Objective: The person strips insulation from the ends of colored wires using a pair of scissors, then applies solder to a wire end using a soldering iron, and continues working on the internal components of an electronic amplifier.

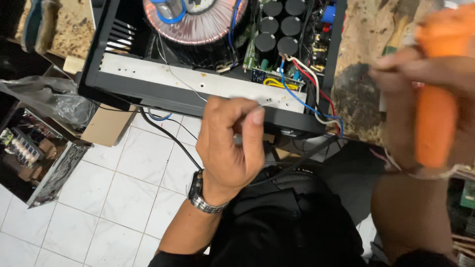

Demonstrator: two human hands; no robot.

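Right hand clutches a rigid orange tool handle; left hand pinches a thin, floppy wire beside the heavy-looking open amplifier case.

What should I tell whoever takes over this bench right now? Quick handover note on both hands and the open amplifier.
Left hand: closed in a fist at the front edge of the open black chassis; whether it pinches the thin wire there cannot be told.
Right hand: wrapped around an orange-handled tool, blurred, over the stained wooden bench.
Chassis: lid off, toroidal transformer and black capacitors exposed; red, blue and white wires hang out at the front right corner.
Done: case opened. Left: loose wires not yet tucked in, lid not on.
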